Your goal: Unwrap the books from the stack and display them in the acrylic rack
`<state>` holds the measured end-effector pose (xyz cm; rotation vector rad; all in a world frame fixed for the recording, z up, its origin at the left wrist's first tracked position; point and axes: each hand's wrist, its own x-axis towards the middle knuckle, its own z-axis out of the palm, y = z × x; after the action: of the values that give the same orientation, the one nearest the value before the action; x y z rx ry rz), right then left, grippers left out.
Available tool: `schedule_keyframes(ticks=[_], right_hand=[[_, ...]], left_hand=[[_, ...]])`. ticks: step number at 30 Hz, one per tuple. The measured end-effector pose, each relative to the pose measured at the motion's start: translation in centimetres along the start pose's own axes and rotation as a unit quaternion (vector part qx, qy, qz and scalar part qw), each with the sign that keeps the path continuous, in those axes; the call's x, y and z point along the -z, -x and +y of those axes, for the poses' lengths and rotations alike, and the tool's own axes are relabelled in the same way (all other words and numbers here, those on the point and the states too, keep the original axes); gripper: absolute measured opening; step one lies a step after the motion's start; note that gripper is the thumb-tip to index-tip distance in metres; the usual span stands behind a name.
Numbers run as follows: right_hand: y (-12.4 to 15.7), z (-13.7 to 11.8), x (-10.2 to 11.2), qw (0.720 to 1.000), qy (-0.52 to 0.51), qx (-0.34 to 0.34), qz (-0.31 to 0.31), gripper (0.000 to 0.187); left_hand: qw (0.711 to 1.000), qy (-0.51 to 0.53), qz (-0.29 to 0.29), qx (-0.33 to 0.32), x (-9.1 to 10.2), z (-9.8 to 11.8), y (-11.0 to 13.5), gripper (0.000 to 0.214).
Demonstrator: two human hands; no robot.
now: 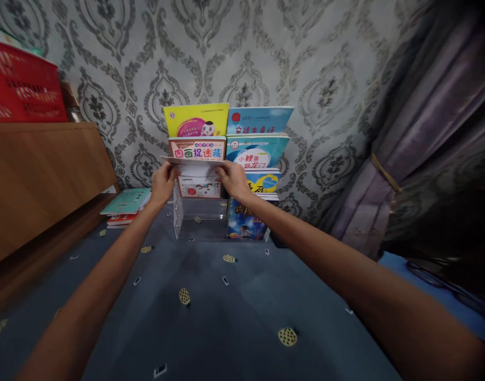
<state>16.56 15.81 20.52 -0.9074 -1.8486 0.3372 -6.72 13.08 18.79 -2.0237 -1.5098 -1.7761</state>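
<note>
My left hand (164, 182) pinches the left edge of a thin book (194, 168), and my right hand (232, 179) grips its right edge. The book's pale upper part tilts toward me, in front of the left column of a clear tiered book rack (177, 219). Just below it shows a white and brown cover with a small picture (200, 189); whether it belongs to the held book I cannot tell. Behind stand a picture book with colourful lettering (198, 150) and a yellow book (194, 120). The rack's lowest left tier shows bare clear plastic.
Blue books (260, 120) and a dark blue one (246, 221) fill the rack's right column. Several books (127, 202) lie stacked at left, beside a wooden cabinet (44, 180) bearing a red basket (26, 84). A tied curtain (369, 190) hangs right. Pineapple-patterned dark cloth (210, 317) covers the surface.
</note>
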Motion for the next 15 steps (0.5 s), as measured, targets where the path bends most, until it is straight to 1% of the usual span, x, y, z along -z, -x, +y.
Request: schedule_keyframes(ticks=[3, 6, 9, 12, 15], right_hand=[[-0.1, 0.5, -0.2, 1.000, 0.014, -0.005, -0.003, 0.022], [0.0, 0.9, -0.4, 0.999, 0.026, -0.021, -0.019, 0.020], [0.1, 1.0, -0.5, 0.999, 0.013, -0.031, -0.029, 0.019], [0.2, 1.0, -0.7, 1.000, -0.008, -0.019, -0.012, 0.024], [0.4, 1.1, -0.7, 1.000, 0.001, 0.008, 0.015, 0.029]], left_hand=[[1.000, 0.000, 0.000, -0.009, -0.2, -0.3, 0.2, 0.015], [1.000, 0.006, -0.019, -0.006, -0.4, -0.6, 0.3, 0.013], [0.999, -0.004, -0.038, 0.007, -0.6, -0.9, 0.3, 0.013], [0.998, -0.034, -0.055, 0.025, -0.8, -1.1, 0.2, 0.016], [0.995, -0.077, -0.059, 0.027, -1.0, -1.0, 0.1, 0.017]])
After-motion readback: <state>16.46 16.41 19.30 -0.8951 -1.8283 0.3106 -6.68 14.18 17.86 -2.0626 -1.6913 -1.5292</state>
